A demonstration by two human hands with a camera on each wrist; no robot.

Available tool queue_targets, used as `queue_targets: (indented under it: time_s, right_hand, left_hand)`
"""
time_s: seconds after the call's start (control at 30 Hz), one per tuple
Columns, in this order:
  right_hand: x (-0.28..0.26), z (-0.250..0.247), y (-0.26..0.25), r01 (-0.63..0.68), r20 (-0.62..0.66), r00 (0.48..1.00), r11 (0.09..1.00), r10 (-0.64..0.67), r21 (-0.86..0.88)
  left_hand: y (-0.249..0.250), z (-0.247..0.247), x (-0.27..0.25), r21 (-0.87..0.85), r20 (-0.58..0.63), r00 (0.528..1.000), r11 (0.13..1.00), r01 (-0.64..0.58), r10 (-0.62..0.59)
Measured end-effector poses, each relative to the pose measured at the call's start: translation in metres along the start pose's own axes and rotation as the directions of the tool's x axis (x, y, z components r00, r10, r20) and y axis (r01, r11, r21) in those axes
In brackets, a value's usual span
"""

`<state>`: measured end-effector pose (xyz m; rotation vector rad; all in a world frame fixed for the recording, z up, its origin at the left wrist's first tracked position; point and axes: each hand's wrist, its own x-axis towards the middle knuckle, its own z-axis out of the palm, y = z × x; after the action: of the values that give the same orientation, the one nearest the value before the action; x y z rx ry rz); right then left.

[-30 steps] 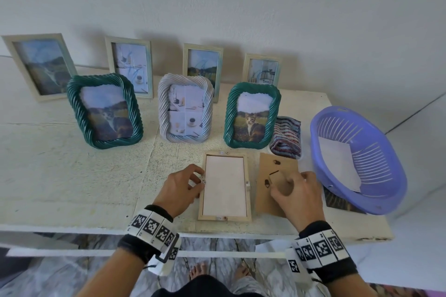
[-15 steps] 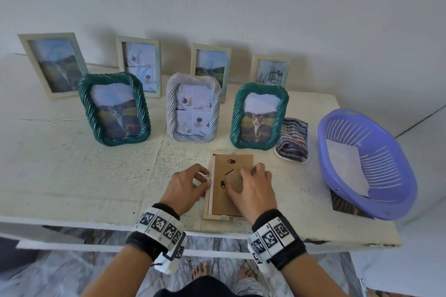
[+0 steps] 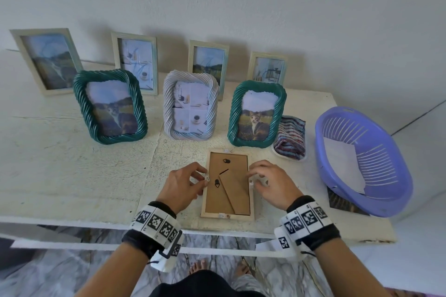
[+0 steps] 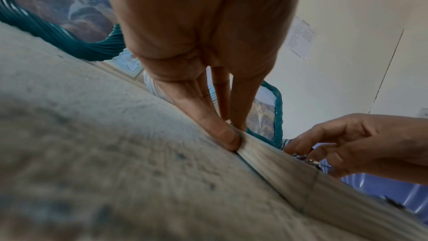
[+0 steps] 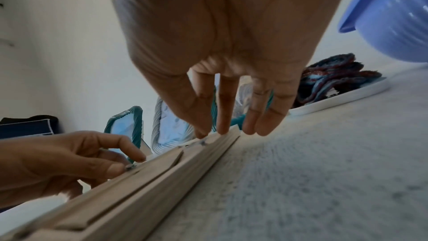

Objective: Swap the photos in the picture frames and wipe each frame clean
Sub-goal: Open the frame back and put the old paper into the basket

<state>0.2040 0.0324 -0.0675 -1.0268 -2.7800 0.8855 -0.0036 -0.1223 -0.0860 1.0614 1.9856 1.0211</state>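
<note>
A pale wooden picture frame (image 3: 226, 216) lies face down near the table's front edge, with its brown backing board (image 3: 230, 166) set in it. My left hand (image 3: 205, 177) is at the frame's left rim, thumb and forefinger pinching a small metal clip (image 5: 128, 167). In the left wrist view its thumb (image 4: 228, 138) presses the rim's outer side (image 4: 289, 169). My right hand (image 3: 253, 176) is at the right rim, its fairly straight fingertips (image 5: 222, 131) touching the rim beside another clip (image 5: 203, 142). A striped cloth (image 3: 290, 137) lies folded on a white plate.
Three rope-style frames (image 3: 190, 106) stand behind the flat frame, with several slim frames (image 3: 208, 65) against the wall. At the right a purple basket (image 3: 391, 202) holds a white sheet and rests partly on a loose photo (image 3: 345, 202). The table's front edge (image 3: 96, 220) is close.
The backing board, which lay to the right of the frame, went into the frame under my right hand. That hand then moved to the right rim. My left hand stayed at the left rim.
</note>
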Motion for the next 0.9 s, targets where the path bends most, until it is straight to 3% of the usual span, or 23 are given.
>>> queue_targets:
  time_s: [0.13,0.47,0.67,0.9]
  right_hand:
    - [-0.002,-0.007,0.014,0.087,0.085,0.993,0.996,-0.084,-0.03]
    - [0.005,-0.01,0.021,0.175,0.112,0.98,0.982,-0.167,-0.068]
    - [0.012,-0.002,0.011,0.137,0.038,0.99,0.987,-0.134,-0.085]
    - [0.009,0.004,0.01,0.09,0.002,0.996,0.992,-0.09,-0.092]
  left_hand:
    - [0.0,-0.001,0.001,0.008,0.015,1.0,1.0,-0.007,0.007]
    - [0.0,-0.001,0.003,0.031,0.026,0.999,0.999,-0.025,0.025]
    - [-0.007,-0.001,0.006,0.149,0.062,0.994,0.984,-0.099,0.091]
    - [-0.004,0.0,0.006,0.243,0.091,0.993,0.966,-0.09,0.069]
